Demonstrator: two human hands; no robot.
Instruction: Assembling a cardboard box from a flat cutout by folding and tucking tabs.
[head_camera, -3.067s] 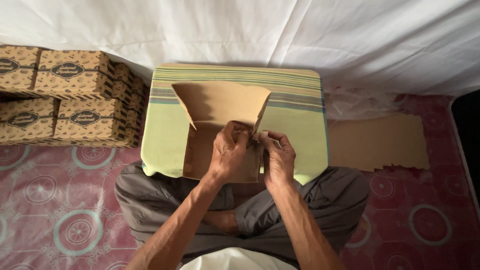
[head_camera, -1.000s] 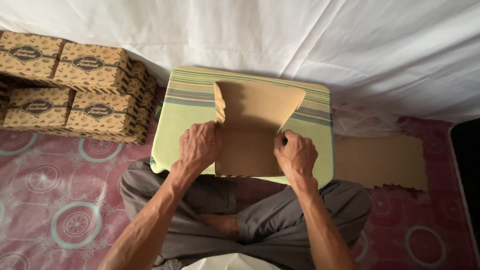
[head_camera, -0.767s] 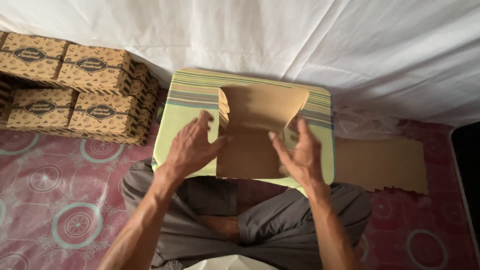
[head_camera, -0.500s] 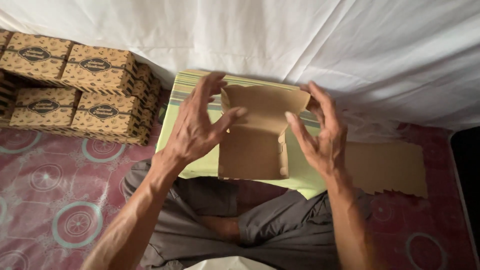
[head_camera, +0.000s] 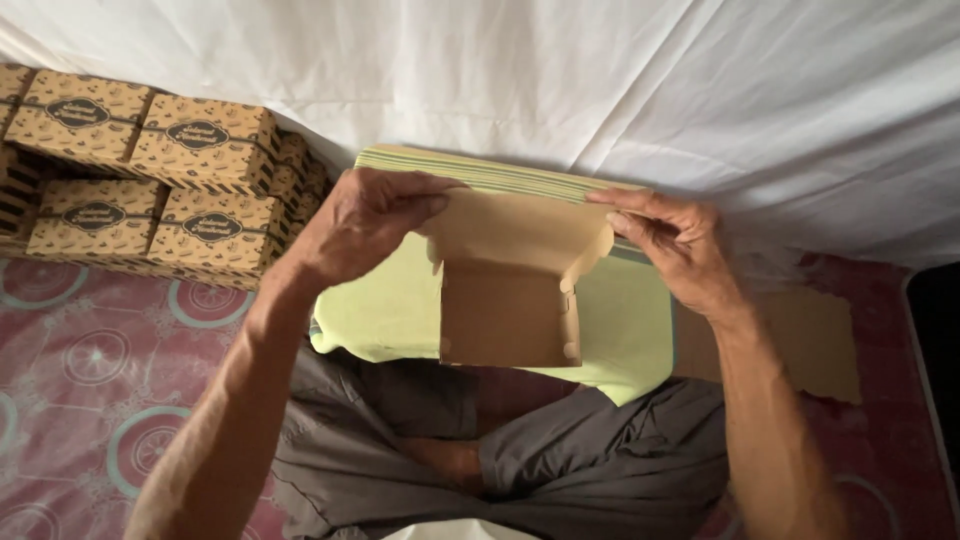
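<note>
Before a white sheet backdrop, on a green striped cushion over the lap, sits a half-folded brown carton, L hand & R hand fingers pinching its 2 upper flap corners.

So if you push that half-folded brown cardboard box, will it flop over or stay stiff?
The half-folded brown cardboard box probably bends easily: its raised flap curves between the left hand and the right hand. It looks light, since fingertips alone hold it. Its open walls might spring apart if pushed.
</note>
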